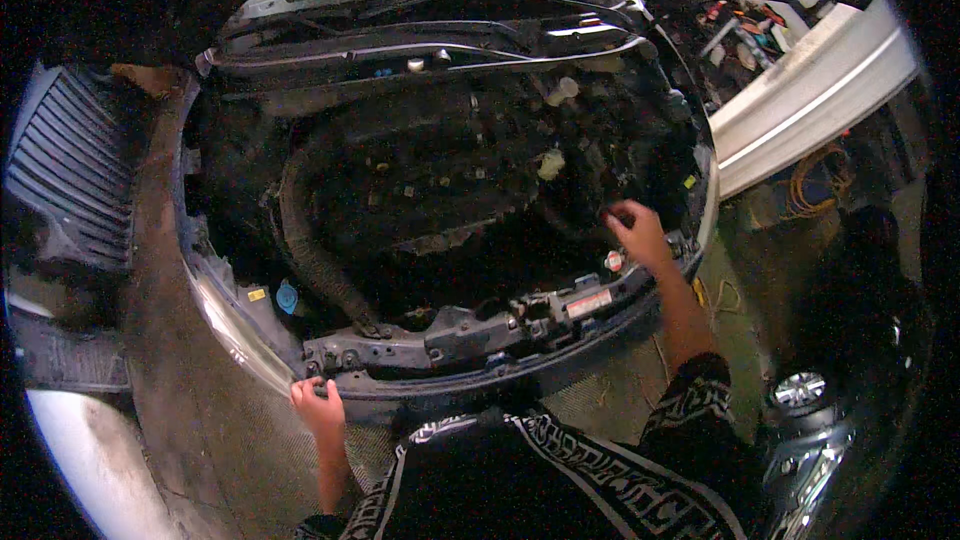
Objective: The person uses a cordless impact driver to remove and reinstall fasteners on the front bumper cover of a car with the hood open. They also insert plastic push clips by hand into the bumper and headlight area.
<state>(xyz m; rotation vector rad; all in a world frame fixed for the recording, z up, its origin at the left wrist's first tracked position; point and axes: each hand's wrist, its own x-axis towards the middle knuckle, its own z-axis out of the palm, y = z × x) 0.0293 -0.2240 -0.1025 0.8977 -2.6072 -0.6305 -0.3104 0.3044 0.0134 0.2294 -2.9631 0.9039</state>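
While the left hand (318,406) grips the car's near front edge (420,380) at the left, fingers curled over it, the right hand (638,232) reaches into the engine bay (450,190) at the right, fingertips pinched; what they pinch is too dark to tell. A red cap (613,261) sits just beside it.

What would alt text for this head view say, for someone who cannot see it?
A person leans over a car's open engine bay, right hand reaching inside near a small red-and-white round cap, left hand gripping the dark front edge by the headlight. Their top is black with white patterned bands.
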